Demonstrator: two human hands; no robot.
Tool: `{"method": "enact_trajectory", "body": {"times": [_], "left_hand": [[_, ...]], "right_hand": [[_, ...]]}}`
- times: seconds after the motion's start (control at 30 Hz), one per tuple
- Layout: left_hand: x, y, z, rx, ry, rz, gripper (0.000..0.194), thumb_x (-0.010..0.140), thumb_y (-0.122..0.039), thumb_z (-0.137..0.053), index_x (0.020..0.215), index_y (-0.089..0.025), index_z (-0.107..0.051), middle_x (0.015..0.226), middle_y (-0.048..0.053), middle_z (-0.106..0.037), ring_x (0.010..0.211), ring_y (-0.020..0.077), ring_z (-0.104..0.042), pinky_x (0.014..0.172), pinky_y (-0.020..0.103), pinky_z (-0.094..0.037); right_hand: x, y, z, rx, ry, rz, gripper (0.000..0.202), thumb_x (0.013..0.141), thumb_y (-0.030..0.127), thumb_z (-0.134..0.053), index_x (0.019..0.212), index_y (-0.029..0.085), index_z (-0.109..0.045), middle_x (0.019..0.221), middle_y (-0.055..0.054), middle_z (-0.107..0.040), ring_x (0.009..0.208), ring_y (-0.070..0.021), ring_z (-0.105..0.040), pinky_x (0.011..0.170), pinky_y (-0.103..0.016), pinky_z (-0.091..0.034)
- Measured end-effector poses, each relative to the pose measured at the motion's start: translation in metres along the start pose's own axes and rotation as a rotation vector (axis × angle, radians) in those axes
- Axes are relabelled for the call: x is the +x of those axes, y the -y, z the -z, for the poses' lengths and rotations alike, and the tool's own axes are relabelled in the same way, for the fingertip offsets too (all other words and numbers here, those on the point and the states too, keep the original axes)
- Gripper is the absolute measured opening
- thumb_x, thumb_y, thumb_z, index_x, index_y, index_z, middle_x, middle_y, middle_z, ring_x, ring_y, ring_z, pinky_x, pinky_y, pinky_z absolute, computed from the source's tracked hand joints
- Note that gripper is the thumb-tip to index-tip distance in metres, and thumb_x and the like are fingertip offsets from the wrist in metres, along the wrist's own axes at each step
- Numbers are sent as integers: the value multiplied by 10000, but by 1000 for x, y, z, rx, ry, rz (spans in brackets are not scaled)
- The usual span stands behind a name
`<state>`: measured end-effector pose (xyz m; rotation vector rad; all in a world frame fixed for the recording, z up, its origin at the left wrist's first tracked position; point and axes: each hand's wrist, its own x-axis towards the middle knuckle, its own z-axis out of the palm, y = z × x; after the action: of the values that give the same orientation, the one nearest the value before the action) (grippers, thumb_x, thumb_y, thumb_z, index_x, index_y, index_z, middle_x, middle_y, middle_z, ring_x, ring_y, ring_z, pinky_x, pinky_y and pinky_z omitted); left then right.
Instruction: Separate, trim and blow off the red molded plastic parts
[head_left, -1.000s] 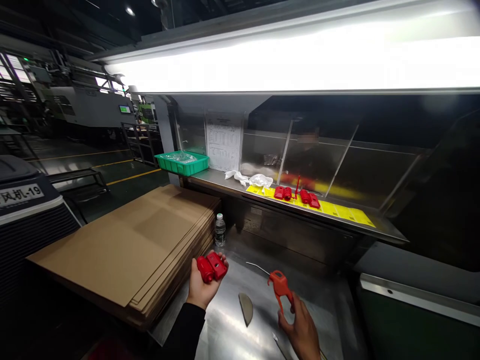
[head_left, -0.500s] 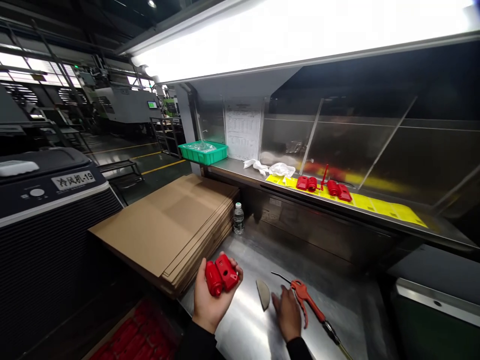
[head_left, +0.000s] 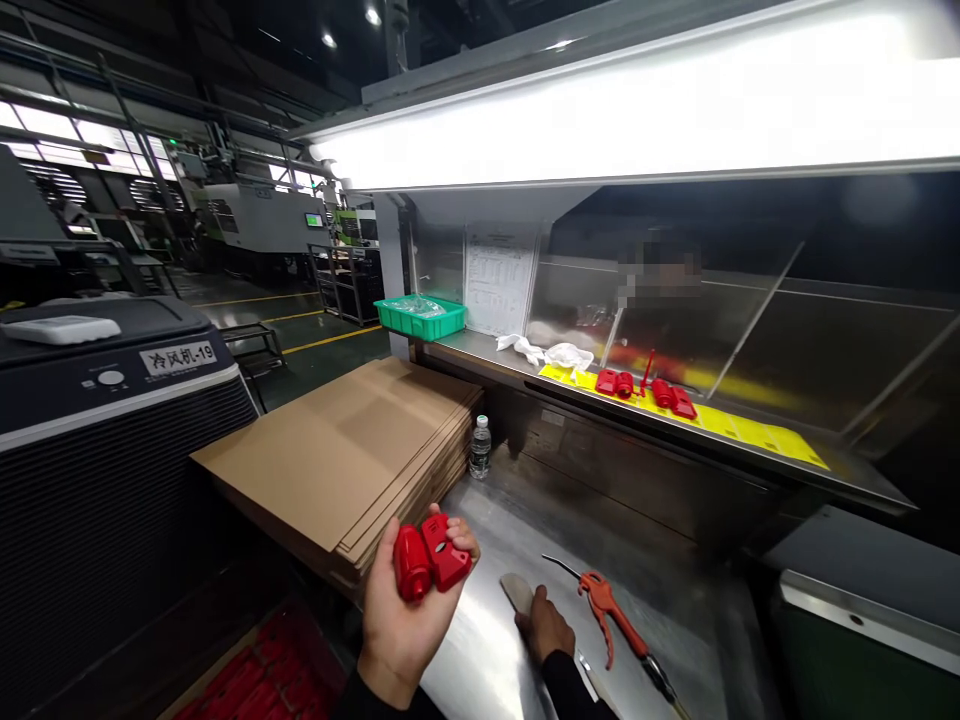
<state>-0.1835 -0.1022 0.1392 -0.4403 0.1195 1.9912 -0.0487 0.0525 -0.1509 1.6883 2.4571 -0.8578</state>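
One red part [head_left: 431, 560], with a rounded half beside a blocky half, sits in the left hand [head_left: 416, 610] at the lower centre of the frame, fingers curled over its right edge. To its right, one grey half-moon piece [head_left: 516, 590] is gripped at its near end by the right hand [head_left: 549, 625]; whether it is lifted cannot be told. The two hands are apart. Further right lies one orange blow gun [head_left: 616, 618], and one thin tool [head_left: 589, 675] shows beside the right wrist. Mid-frame there is one bottle [head_left: 480, 455], and on the shelf [head_left: 480, 346] two more red shapes of the same kind, one thin upright red piece [head_left: 648, 370], two crumpled white wads, one yellow sheet [head_left: 757, 435] and one green tray [head_left: 431, 322]. Half a second ago the right hand was beside the grey piece; now its fingers are on it and the piece has turned. A second ago that hand held the blow gun, which now lies on the bench. The bench [head_left: 487, 660] is shiny metal, with a cardboard stack [head_left: 337, 440] left of centre. Red pieces fill a box at lower left; machines and yellow floor lines show at upper left, under a bright lamp [head_left: 637, 120].
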Motion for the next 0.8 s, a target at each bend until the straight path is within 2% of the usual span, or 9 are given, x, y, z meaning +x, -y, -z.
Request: {"method": "enact_trajectory", "body": {"times": [0.1,0.17,0.23,0.3,0.37,0.5,0.63,0.7,0.8], "left_hand": [[-8,2,-8,-16,34,36,244,919,-315,-486,997,-105,-583,904,79,-446,737,169,-504,613,341,-569],[-12,3,-13,8,62,40,264,902,-314,-512,1038,-101,-591,903,79,-447,739,173,-507,605,344,-566],[-14,3,-17,55,67,18,289,895,-321,-517,1058,-99,-601,911,87,-451,748,181,-515,600,351,-567],[-14,3,-21,106,34,-23,281,897,-323,-505,1029,-102,-615,914,95,-462,762,191,-528,601,355,-570],[-14,2,-23,166,-24,-94,270,898,-332,-491,975,-109,-623,905,99,-478,770,202,-543,595,357,-572],[-13,1,-26,242,-79,-209,229,883,-337,-505,895,-137,-618,878,88,-517,766,207,-564,603,365,-586],[-15,5,-29,304,-95,-225,212,866,-342,-523,879,-165,-639,878,96,-569,788,225,-608,621,365,-599],[-17,6,-32,342,-139,-228,215,859,-344,-529,892,-168,-648,884,102,-591,776,218,-623,588,317,-588],[-20,6,-35,354,-143,-207,194,847,-330,-548,896,-169,-645,856,77,-591,711,180,-616,551,272,-574]], "right_hand": [[-12,4,2,79,6,90,261,899,290,-627,1123,162,-590,966,-23,-667,895,-180,-645,840,-399,-540],[-23,8,8,142,-46,114,175,880,245,-620,1032,161,-596,861,2,-644,814,-163,-625,786,-361,-520],[-37,15,20,224,-126,121,199,856,208,-592,1049,166,-567,744,34,-598,705,-152,-592,706,-317,-483],[-56,24,42,331,-201,130,303,859,218,-534,1156,170,-501,617,79,-514,584,-146,-539,603,-275,-425],[-83,35,71,438,-260,167,315,906,311,-464,1196,187,-460,557,100,-435,523,-144,-489,540,-258,-375],[-154,61,129,552,-381,338,337,933,566,-427,891,246,-523,624,53,-491,584,-141,-499,564,-261,-387],[-198,106,164,310,-707,646,300,965,480,-430,771,261,-493,566,51,-494,468,-135,-480,495,-300,-317],[-201,128,173,191,-743,781,255,984,407,-421,789,263,-499,561,58,-515,439,-131,-482,476,-317,-282],[-201,146,176,158,-726,872,209,988,351,-420,828,258,-517,565,61,-548,424,-129,-502,455,-308,-284]]}}
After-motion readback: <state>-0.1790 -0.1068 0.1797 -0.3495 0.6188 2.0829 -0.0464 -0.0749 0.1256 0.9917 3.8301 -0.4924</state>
